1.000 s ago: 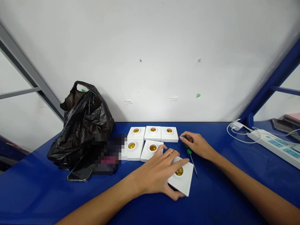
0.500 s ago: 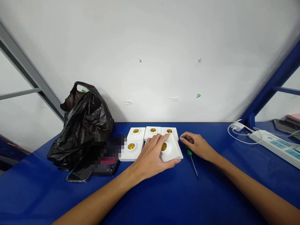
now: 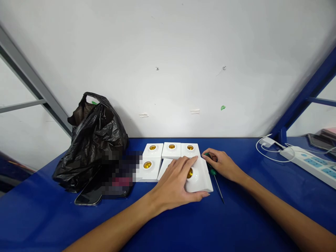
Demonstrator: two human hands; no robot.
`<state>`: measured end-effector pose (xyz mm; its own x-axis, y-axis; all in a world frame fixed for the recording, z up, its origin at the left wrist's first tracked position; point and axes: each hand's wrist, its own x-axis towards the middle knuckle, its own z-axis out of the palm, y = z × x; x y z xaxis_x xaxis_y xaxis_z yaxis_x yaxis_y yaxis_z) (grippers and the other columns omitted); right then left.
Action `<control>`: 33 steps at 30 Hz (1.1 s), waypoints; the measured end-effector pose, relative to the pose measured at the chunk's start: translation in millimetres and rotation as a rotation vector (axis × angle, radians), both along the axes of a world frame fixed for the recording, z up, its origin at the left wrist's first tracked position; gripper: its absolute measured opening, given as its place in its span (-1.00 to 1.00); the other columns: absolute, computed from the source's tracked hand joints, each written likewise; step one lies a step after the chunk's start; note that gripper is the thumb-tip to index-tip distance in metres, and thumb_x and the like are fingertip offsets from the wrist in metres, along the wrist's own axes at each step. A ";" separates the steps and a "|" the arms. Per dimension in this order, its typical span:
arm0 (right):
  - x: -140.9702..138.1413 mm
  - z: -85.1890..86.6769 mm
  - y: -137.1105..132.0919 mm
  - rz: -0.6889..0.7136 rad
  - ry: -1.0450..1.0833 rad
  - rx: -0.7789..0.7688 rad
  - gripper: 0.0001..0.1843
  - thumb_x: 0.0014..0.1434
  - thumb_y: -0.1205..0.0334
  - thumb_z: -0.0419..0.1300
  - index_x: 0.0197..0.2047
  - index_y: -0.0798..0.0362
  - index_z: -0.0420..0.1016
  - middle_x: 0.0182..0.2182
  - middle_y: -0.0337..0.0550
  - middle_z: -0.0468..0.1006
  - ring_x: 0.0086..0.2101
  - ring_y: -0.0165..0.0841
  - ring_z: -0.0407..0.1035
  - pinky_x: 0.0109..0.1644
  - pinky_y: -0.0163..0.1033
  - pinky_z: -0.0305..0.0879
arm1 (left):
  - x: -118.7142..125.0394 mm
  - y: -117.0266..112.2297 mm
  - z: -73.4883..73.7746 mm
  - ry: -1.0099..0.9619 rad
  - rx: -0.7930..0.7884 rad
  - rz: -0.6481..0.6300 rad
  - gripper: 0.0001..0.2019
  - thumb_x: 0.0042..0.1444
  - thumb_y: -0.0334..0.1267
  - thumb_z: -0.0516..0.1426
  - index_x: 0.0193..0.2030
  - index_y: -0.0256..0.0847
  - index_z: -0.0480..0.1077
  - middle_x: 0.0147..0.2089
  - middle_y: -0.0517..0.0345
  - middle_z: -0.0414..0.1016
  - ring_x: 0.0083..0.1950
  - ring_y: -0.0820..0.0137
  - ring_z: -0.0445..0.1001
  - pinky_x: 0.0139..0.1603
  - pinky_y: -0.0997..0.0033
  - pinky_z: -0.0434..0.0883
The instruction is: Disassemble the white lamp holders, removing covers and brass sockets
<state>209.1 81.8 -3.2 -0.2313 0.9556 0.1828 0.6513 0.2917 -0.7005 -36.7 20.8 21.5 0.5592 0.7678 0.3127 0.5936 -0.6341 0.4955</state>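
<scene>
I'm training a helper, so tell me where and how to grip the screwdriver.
Take the screwdriver by its thick green handle, probably best from the right, as the right hand does: the thin shaft points toward the near side, and the left hand with its white lamp socket crowds the left.

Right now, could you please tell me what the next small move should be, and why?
I would probably have the left hand straighten the white socket it grips, since that piece looks askew compared with the neat back row, while the right hand is occupied with the green-handled screwdriver.
</scene>
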 end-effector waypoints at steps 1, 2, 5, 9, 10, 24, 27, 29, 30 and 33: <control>-0.1 0.0 0.0 -0.001 0.021 -0.002 -0.72 0.33 -0.06 0.18 -0.16 -0.10 0.63 -0.58 -0.36 0.33 -0.52 -0.37 0.17 -0.38 -0.24 0.03 | 0.1 -0.2 -0.3 0.001 -0.008 -0.006 -0.05 0.08 0.20 0.37 0.49 -0.13 0.11 0.27 -0.10 0.38 0.23 0.00 0.38 0.28 -0.12 0.38; -0.1 0.2 0.0 -0.001 0.047 -0.006 -0.73 0.32 -0.06 0.19 -0.17 -0.10 0.63 -0.59 -0.36 0.32 -0.52 -0.37 0.16 -0.39 -0.24 0.02 | 0.0 -0.1 -0.8 0.004 -0.016 -0.007 -0.05 0.09 0.20 0.37 0.49 -0.14 0.11 0.29 -0.11 0.37 0.25 -0.01 0.37 0.29 -0.13 0.37; 0.0 1.2 0.9 0.001 0.155 -0.034 -0.71 0.29 -0.07 0.22 -0.19 -0.06 0.63 -0.60 -0.36 0.31 -0.52 -0.39 0.15 -0.41 -0.25 0.03 | -1.0 0.5 -2.3 0.016 -0.035 -0.005 -0.06 0.17 0.22 0.31 0.53 -0.13 0.05 0.34 -0.13 0.34 0.28 -0.03 0.35 0.30 -0.15 0.35; 0.7 2.0 4.8 -0.040 0.370 -0.110 -0.60 0.26 -0.15 0.20 -0.17 0.02 0.60 -0.59 -0.37 0.28 -0.55 -0.41 0.15 -0.48 -0.27 0.09 | -1.8 0.5 -3.4 0.021 -0.039 -0.008 -0.07 0.21 0.24 0.27 0.56 -0.09 -0.01 0.37 -0.13 0.33 0.29 -0.03 0.35 0.30 -0.16 0.35; 0.7 2.1 5.8 -0.064 0.427 -0.127 -0.58 0.24 -0.16 0.20 -0.17 0.03 0.59 -0.60 -0.38 0.26 -0.57 -0.42 0.14 -0.50 -0.28 0.08 | -1.9 0.3 -3.5 0.022 -0.036 -0.008 -0.07 0.21 0.24 0.27 0.56 -0.09 -0.01 0.37 -0.13 0.33 0.29 -0.04 0.35 0.30 -0.16 0.34; -4.0 0.3 8.4 -0.301 1.088 -0.121 -0.59 0.10 -0.10 0.35 -0.12 -0.01 0.48 -0.47 -0.29 0.50 -0.60 -0.49 0.18 -0.54 -0.33 0.12 | -0.6 1.8 -7.4 0.133 0.055 -0.034 -0.10 0.32 0.23 0.17 0.59 -0.13 -0.12 0.38 -0.16 0.33 0.29 -0.04 0.33 0.34 -0.15 0.29; -3.3 -1.4 10.0 -0.336 1.147 -0.061 -0.61 0.10 -0.10 0.37 -0.14 -0.03 0.46 -0.48 -0.30 0.50 -0.58 -0.47 0.23 -0.54 -0.33 0.14 | -0.8 2.0 -8.4 0.143 0.072 -0.024 -0.12 0.35 0.23 0.14 0.60 -0.12 -0.13 0.38 -0.17 0.33 0.28 -0.04 0.34 0.33 -0.13 0.28; -3.2 -1.9 10.5 -0.347 1.169 -0.021 -0.60 0.11 -0.11 0.38 -0.14 -0.03 0.45 -0.48 -0.30 0.49 -0.56 -0.46 0.26 -0.53 -0.32 0.15 | -1.2 2.4 -9.4 0.141 0.084 -0.027 -0.15 0.37 0.23 0.10 0.60 -0.11 -0.15 0.39 -0.18 0.32 0.28 -0.04 0.34 0.32 -0.14 0.27; -3.3 -2.0 10.5 -0.350 1.176 -0.002 -0.59 0.12 -0.12 0.38 -0.13 -0.04 0.45 -0.47 -0.31 0.48 -0.55 -0.45 0.28 -0.53 -0.32 0.16 | -1.3 2.6 -9.7 0.138 0.089 -0.030 -0.15 0.38 0.24 0.08 0.60 -0.10 -0.16 0.39 -0.18 0.32 0.27 -0.04 0.34 0.32 -0.14 0.26; -3.3 -2.1 10.3 -0.353 1.183 0.046 -0.55 0.14 -0.18 0.37 -0.12 -0.05 0.43 -0.47 -0.32 0.47 -0.54 -0.44 0.31 -0.52 -0.32 0.17 | -1.0 2.2 -9.7 0.137 0.087 -0.025 -0.16 0.38 0.24 0.07 0.60 -0.12 -0.14 0.39 -0.19 0.32 0.24 -0.03 0.34 0.31 -0.14 0.26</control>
<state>205.8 92.1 -5.3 0.3682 0.9192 0.1396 -0.3274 0.2687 -0.9059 -37.7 22.9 11.8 0.6198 0.7263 0.2970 0.6351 -0.6867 0.3537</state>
